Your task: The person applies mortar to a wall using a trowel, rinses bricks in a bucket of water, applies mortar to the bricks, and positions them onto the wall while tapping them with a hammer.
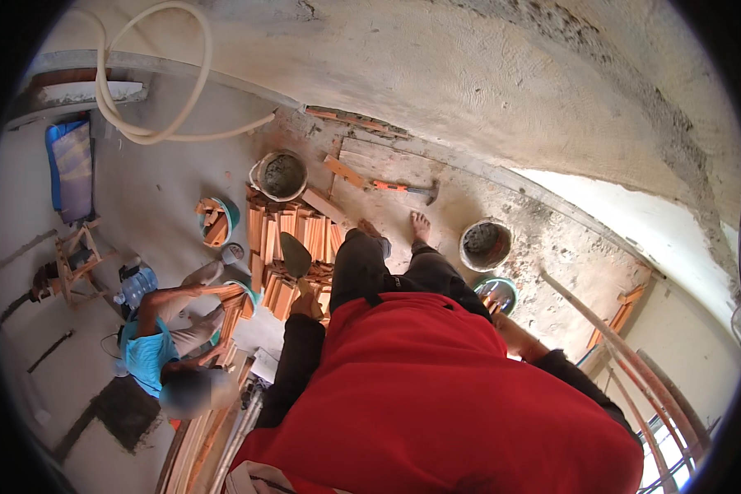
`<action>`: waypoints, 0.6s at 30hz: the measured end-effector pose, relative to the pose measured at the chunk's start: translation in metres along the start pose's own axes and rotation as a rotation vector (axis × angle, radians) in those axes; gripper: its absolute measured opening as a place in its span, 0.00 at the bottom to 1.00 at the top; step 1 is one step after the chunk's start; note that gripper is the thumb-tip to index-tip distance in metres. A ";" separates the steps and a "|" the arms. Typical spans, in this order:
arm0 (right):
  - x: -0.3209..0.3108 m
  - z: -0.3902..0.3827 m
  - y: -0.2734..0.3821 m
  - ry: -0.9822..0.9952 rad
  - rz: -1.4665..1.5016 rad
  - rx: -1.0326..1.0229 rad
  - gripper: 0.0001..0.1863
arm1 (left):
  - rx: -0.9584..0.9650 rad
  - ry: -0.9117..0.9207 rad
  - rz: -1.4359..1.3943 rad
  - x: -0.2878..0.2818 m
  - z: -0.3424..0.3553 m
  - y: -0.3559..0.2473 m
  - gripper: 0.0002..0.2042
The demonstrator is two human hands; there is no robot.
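A: What are the hands doing?

B: The left hand (307, 306) is gripping a trowel (295, 256), the fingers closing round the handle. The right hand (512, 334) is hanging just by a teal-rimmed bucket (515, 295). The red shirt (436, 370) is hiding part of it, so I'm not managing to tell how far its fingers are spreading or whether they are holding anything.

A: Where is the trowel sitting?

B: It is pointing away from the body, toward the wall-side edge of the floor (556, 265), its blade overlapping the stack of reddish pieces (273, 226) in this view. Whether it is carrying any mix, I'm not seeing clearly.

A: And around it?

B: A bucket (281, 198) of grey mix is standing at the stack's wall-side end; a second bucket (485, 267) is standing beyond the right foot (421, 226). A hammer (397, 188) is lying near the floor's wall-side edge.

A: How should one be handling that trowel?

B: I'd be keeping the wrist firm, the blade level and its tip clear of the stack's corners. With both feet bare, I'd be minding the loose plank (324, 204) beside the left foot (369, 228).
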State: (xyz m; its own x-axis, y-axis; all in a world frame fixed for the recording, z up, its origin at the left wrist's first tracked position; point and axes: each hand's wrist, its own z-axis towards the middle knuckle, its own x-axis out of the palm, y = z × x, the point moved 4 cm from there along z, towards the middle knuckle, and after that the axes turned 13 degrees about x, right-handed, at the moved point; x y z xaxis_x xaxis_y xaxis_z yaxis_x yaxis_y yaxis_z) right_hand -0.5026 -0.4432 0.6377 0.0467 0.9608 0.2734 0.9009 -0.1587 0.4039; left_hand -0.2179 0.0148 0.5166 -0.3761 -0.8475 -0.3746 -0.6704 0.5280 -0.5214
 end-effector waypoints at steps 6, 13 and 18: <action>0.007 -0.037 0.058 -0.143 -0.179 -0.105 0.18 | 0.097 0.142 0.423 0.007 0.026 -0.032 0.28; -0.003 -0.037 0.046 -0.208 -0.268 0.126 0.20 | 0.104 0.295 0.569 0.040 0.083 -0.062 0.35; -0.026 -0.040 0.057 -0.254 -0.320 0.211 0.20 | 0.262 0.418 0.814 0.071 0.129 -0.063 0.36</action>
State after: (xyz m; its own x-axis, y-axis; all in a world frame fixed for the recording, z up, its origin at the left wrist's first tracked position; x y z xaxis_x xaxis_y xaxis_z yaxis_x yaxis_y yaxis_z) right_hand -0.4696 -0.4866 0.6889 -0.1680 0.9833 -0.0694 0.9540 0.1799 0.2397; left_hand -0.1203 -0.0718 0.4236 -0.8967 -0.1388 -0.4204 0.0434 0.9175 -0.3954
